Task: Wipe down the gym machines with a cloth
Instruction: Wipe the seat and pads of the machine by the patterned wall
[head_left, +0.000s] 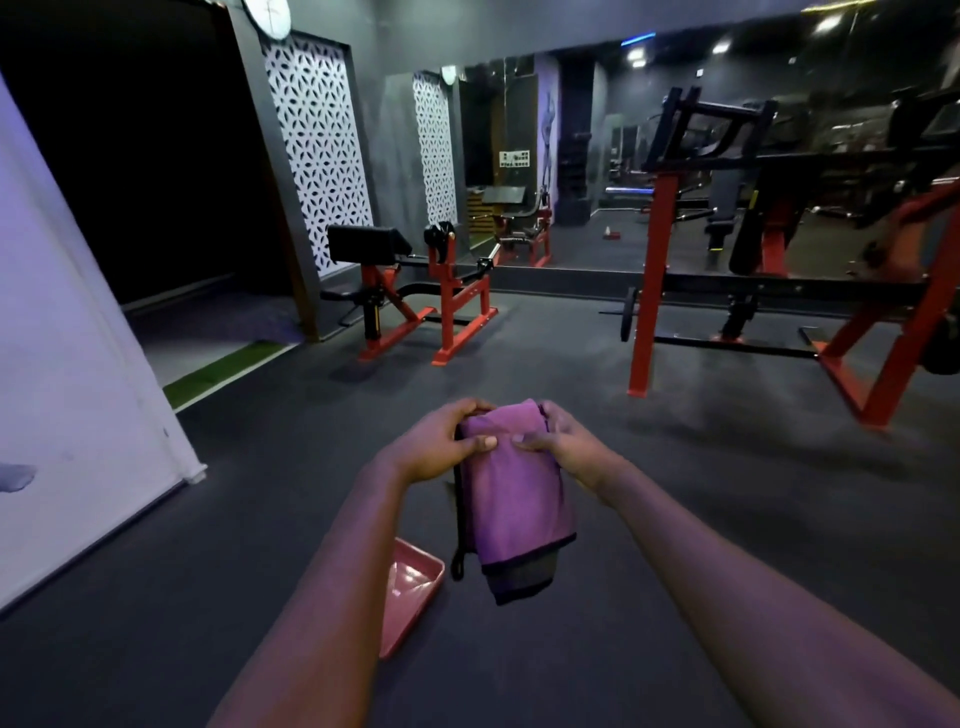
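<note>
Both arms reach out in the lower middle of the frame, and between them hangs a folded purple cloth with a dark hem; the left hand grips its upper left edge, fingers curled over the top and thumb flat on the front; the right hand grips the upper right edge the same way, the two thumbs nearly meeting. The cloth hangs in the air above the dark floor, touching no machine. Below it, toward the bottom centre, a pink tray lies on the floor, partly hidden by the left forearm. In the middle left stands a small red-and-black machine with a padded rest; at the right a big red-framed rack runs to the edge; both are well apart from the hands. A mirror runs along the back wall; a white lattice panel stands upper left.
</note>
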